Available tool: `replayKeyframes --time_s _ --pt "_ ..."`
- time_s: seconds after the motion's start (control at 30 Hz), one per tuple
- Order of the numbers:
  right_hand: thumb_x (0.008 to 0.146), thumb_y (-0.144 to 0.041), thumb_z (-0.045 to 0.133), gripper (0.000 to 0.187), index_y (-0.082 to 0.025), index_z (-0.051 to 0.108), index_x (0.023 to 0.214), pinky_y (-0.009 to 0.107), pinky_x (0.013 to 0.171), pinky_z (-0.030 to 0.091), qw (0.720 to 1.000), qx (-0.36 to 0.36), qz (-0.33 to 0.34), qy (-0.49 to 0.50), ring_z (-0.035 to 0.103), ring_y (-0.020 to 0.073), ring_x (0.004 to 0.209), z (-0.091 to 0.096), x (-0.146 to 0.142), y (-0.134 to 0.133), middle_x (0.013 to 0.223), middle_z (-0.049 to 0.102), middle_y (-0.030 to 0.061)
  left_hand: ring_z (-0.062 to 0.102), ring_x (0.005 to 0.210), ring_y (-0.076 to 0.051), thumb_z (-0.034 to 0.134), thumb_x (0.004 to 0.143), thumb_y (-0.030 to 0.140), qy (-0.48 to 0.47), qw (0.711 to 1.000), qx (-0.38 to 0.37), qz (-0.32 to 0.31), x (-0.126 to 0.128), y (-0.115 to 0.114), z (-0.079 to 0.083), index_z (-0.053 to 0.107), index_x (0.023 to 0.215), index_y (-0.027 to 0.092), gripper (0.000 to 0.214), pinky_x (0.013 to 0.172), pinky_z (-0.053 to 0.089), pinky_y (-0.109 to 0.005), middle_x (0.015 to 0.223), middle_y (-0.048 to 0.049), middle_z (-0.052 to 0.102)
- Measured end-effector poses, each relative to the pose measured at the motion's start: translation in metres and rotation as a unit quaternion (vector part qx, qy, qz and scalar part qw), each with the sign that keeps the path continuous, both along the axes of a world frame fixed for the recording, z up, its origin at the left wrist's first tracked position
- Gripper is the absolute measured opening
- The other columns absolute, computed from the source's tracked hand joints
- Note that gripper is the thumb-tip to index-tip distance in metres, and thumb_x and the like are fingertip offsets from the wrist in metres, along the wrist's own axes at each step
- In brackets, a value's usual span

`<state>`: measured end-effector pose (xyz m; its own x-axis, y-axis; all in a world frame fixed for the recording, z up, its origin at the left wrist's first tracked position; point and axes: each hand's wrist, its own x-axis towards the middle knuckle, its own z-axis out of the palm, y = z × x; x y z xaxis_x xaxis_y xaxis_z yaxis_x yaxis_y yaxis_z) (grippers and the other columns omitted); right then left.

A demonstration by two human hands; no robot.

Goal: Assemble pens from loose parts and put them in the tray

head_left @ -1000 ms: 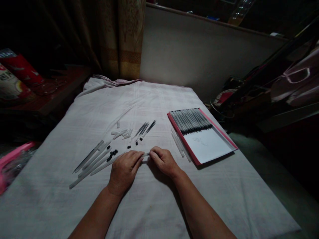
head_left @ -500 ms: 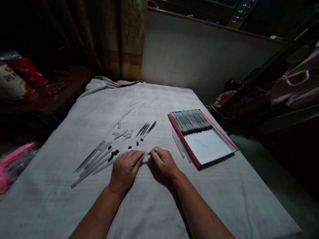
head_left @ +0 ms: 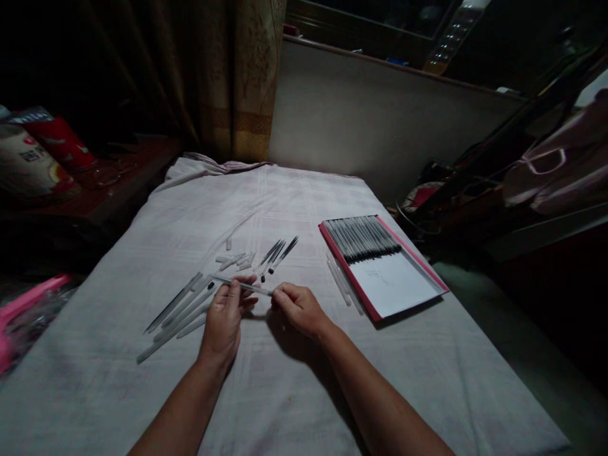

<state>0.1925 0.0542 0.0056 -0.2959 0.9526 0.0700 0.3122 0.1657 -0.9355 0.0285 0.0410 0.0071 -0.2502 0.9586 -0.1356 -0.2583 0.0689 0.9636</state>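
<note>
A slim clear pen [head_left: 256, 289] with a dark core lies across both hands, slightly above the cloth. My left hand [head_left: 223, 323] is closed on its middle and left part, thumb on top. My right hand [head_left: 300, 309] pinches the pen's right end; the very tip is hidden by the fingers. Left of my left hand lie several clear pen barrels [head_left: 177, 328]. Beyond the hands are several short clear caps [head_left: 244, 260], thin dark refills [head_left: 270, 254] and small black plugs [head_left: 271, 270]. Some plugs are hidden behind my left hand.
To the right, a red-edged box [head_left: 351, 282] holds a row of assembled pens [head_left: 363, 237] on its white bottom. Several clear barrels [head_left: 338, 278] lie alongside it. A light checked cloth [head_left: 304, 392] covers the table. A pink basket [head_left: 28, 297] stands off its left side.
My left hand has turned and opened up from its knuckles-up grip, so the pen's length now shows. My right hand still pinches the right end, slightly lower and left.
</note>
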Motion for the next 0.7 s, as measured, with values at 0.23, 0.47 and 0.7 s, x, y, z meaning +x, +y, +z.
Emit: replayKeyframes --time_s 0.23,0.47,0.7 --pt "0.096 -0.034 0.053 0.023 -0.022 0.07 0.106 0.026 0.072 0.043 0.932 0.152 0.005 -0.33 0.062 0.0181 0.087 0.019 -0.027 0.05 0.097 0.069 0.0056 0.038 0.037 -0.005 0.058 0.086 0.056 -0.026 0.999 0.023 0.039 -0.005 0.002 0.001 0.055 0.091 0.02 0.036 0.036 0.029 -0.014 0.052 0.0114 0.04" --pt "0.097 -0.03 0.049 0.024 -0.022 0.069 0.108 0.032 0.079 0.048 0.859 0.188 0.066 -0.472 0.059 0.0242 0.102 0.02 -0.053 0.077 0.112 0.062 0.0106 0.035 0.038 -0.005 0.053 0.089 0.054 0.042 0.999 0.03 0.002 -0.005 0.001 -0.003 0.059 0.098 0.021 0.035 0.034 0.024 -0.014 0.058 0.0093 0.041" --pt "0.097 -0.023 0.047 0.022 -0.019 0.066 0.107 0.032 0.079 0.049 0.842 0.21 0.092 -0.488 0.059 0.0242 0.103 0.019 -0.061 0.084 0.112 0.062 0.0117 0.038 0.04 -0.005 0.058 0.082 0.06 0.095 0.995 0.0 -0.012 -0.004 -0.001 -0.002 0.064 0.101 0.02 0.044 0.032 0.027 -0.014 0.066 0.0067 0.049"
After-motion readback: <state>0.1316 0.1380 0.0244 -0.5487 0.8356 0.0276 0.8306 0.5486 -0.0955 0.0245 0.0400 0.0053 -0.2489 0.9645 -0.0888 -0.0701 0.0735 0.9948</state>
